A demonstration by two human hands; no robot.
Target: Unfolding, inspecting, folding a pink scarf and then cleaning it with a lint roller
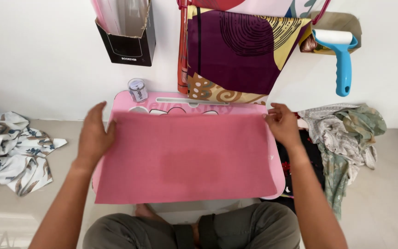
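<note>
Pink cloth, a plain rectangle, lies spread flat over a small pink lap table, covering nearly all of it and hanging a little past the near edge. It looks thin, soft and light, with a faintly felted, matte surface, so it would likely drape and crease easily; the far corners seem the natural places to take hold. The left hand rests flat on the cloth's far left corner, fingers spread, not clenched. The right hand pinches the far right corner between fingertips and thumb. A small clear jar stands at the table's far left corner. Against the white wall hang a black box, a patterned maroon fabric and a blue-handled lint roller. Crumpled printed cloths lie on the floor to the left and right.
</note>
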